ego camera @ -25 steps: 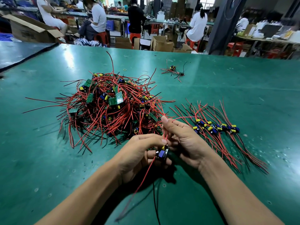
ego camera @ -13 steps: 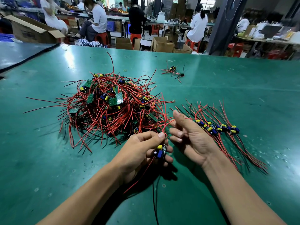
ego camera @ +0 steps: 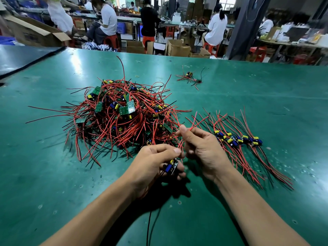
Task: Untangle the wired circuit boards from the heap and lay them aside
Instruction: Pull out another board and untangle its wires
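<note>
Green table (ego camera: pixel 248 103) in crowded workshop (ego camera: pixel 177 29); left hand (ego camera: pixel 152 167) tight around 1 board (ego camera: pixel 171 167), right hand (ego camera: pixel 202 148) in pinch on red wires (ego camera: pixel 197 124).

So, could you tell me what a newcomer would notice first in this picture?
The big heap of red-wired circuit boards dominates the left centre of the green table. Just in front of it, the left hand holds one board while the right hand pinches a red wire. Sorted boards lie in a row to the right.
</note>
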Tool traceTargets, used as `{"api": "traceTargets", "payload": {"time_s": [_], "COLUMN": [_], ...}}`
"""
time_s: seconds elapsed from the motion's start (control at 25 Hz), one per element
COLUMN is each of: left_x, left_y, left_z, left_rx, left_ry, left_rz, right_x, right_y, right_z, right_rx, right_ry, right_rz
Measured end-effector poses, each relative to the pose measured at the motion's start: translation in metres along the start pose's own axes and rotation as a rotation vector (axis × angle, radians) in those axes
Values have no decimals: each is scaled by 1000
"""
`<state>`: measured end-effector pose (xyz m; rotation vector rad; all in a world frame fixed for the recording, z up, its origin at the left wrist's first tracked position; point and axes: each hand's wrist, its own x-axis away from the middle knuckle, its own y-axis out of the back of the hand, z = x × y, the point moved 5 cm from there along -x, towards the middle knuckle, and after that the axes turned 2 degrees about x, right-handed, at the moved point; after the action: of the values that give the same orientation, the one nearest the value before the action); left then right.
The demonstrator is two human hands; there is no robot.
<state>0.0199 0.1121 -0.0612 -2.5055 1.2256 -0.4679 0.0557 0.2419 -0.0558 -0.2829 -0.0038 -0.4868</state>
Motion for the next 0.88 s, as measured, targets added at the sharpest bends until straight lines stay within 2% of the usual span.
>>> {"api": "traceTargets", "payload": {"time_s": [0.12,0.2,0.28,0.48,0.68,0.76,0.88], "left_x": [-1,-2,-2,-4,-2,-1,-2], "left_y": [-1,-1,-1,-2,-1,-1,2], "left_z": [5,6,7,7,5,4,3], "left_rx": [-105,-188,-173,-112,-158,-176,-154], "left_ry": [-88,-154,-165,-158,-223,-233,-234], "left_rz": [-20,-57,-83,-123,-125,-128,-164], "right_x": [-1,0,0,0,2,2,3], "right_y": [8,9,7,3,-1,-3,-6], "right_z": [0,0,1,-5,-11,-10,-11], "right_rx": [42,62,88,63,-297,-320,-106], "right_ry": [74,107,104,-84,-379,-384,-262], "right_rz": [-145,-188,-193,-96,54,73,128]}}
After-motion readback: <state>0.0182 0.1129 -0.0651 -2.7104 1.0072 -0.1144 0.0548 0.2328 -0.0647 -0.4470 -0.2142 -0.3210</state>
